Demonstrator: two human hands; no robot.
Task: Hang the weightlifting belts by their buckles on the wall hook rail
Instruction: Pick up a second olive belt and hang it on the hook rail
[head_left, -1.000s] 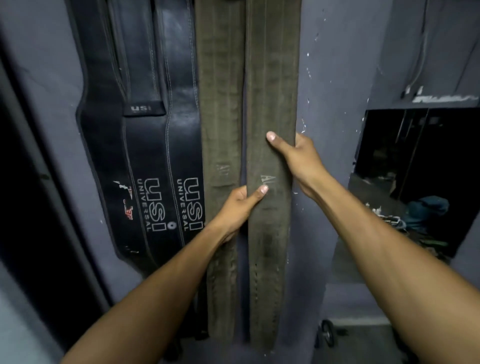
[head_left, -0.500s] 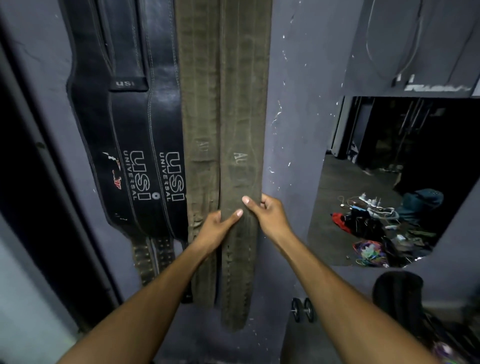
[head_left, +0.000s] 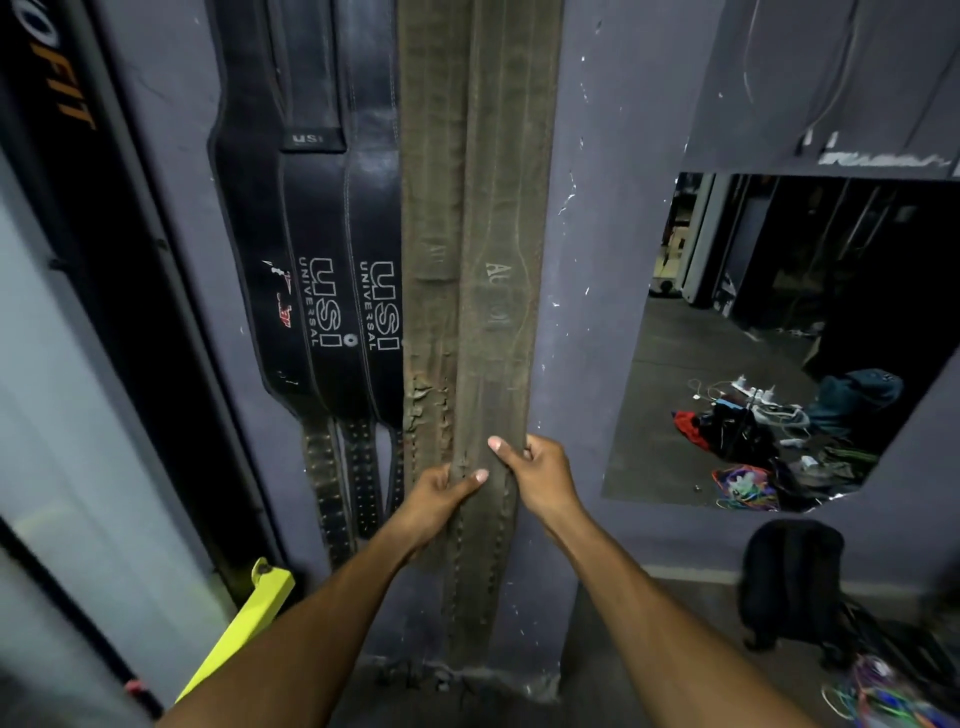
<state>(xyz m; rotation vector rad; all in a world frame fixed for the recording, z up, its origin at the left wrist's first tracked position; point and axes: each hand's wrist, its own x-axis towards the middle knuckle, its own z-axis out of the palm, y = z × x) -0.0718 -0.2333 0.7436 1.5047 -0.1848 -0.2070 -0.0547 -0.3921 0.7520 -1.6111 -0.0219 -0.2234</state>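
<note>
Two bare forearms come up from the lower edge of the view, uncovered along all that shows; no sleeve cuff is in view. The wrists carry no watch, band or bracelet that can be seen, and the fingers show no rings. The left hand and the right hand are both ungloved. The nails are short and pale, plain on the left thumb and the right thumb. The arms are slim, with tendons showing along the right forearm.
</note>
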